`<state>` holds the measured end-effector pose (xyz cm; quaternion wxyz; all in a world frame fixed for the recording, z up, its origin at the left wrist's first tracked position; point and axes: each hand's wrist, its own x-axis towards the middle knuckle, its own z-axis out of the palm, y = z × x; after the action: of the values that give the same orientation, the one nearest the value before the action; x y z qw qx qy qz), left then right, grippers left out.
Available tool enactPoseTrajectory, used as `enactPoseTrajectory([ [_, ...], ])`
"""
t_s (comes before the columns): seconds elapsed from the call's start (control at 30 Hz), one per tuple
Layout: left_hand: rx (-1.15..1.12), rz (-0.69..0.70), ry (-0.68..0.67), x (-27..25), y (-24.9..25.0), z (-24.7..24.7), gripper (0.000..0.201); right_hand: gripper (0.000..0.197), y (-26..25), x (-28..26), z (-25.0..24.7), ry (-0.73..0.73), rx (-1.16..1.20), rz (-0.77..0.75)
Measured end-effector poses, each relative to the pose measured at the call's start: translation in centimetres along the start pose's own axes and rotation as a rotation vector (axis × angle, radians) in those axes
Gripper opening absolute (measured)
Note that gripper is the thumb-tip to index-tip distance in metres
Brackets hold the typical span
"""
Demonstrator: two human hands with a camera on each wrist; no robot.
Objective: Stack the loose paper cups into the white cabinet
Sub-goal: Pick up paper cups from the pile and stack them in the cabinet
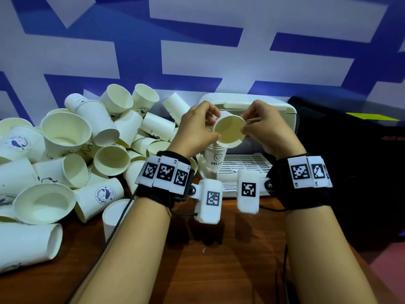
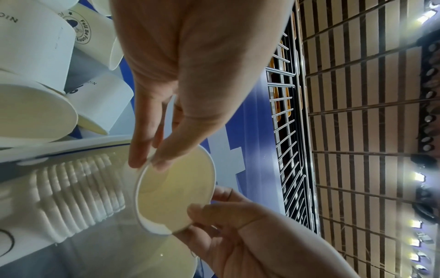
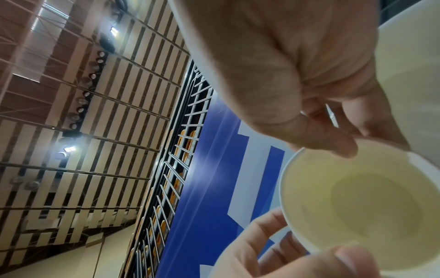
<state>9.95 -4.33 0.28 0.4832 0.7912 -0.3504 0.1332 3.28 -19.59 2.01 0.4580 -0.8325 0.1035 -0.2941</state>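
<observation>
- A heap of loose cream-white paper cups (image 1: 65, 150) sprawls over the left of the brown wood-grain tabletop (image 1: 219, 249), tumbled every way: some on their sides, some mouth-up. The outermost cups are cut off by the picture's left edge, and how many lie buried underneath is impossible to count.
- The left hand (image 1: 195, 128) pinches the left rim of a single cream-white paper cup (image 1: 229, 132), thumb and fingers curled onto it. From the left wrist view the thumb tip sits just inside the lip with a finger on the outside.
- That cup is held in the air between both hands, in front of the white plastic cabinet (image 1: 274, 108). Its long axis is tilted, the open mouth facing back toward the person and slightly up, its base pointing away toward the cabinet; the outer wall is mostly hidden.
- Just below it a nested stack of white paper cups with a smiley face and "HELLO" print (image 1: 215, 159) stands upright on the cabinet's slatted white tray (image 1: 247, 163); the held cup hides the top of the stack.
- The right hand (image 1: 265, 128) grips the cup's right rim, fingers curled; its fingertips are partly hidden behind the cup.
- A black object (image 1: 350, 161) at far right is too dark to identify.
</observation>
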Motion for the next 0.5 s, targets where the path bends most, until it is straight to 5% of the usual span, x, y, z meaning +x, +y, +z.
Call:
enactPoseTrajectory([
  [0.27, 0.062, 0.005, 0.052, 0.5, -1.1, 1.0, 0.039, 0.037, 1.1, 0.5, 0.9, 0.012, 0.094, 0.028],
  [0.5, -0.125, -0.039, 0.109, 0.8, -1.4, 0.8, 0.018, 0.02, 0.9, 0.5, 0.8, -0.014, 0.266, 0.04],
])
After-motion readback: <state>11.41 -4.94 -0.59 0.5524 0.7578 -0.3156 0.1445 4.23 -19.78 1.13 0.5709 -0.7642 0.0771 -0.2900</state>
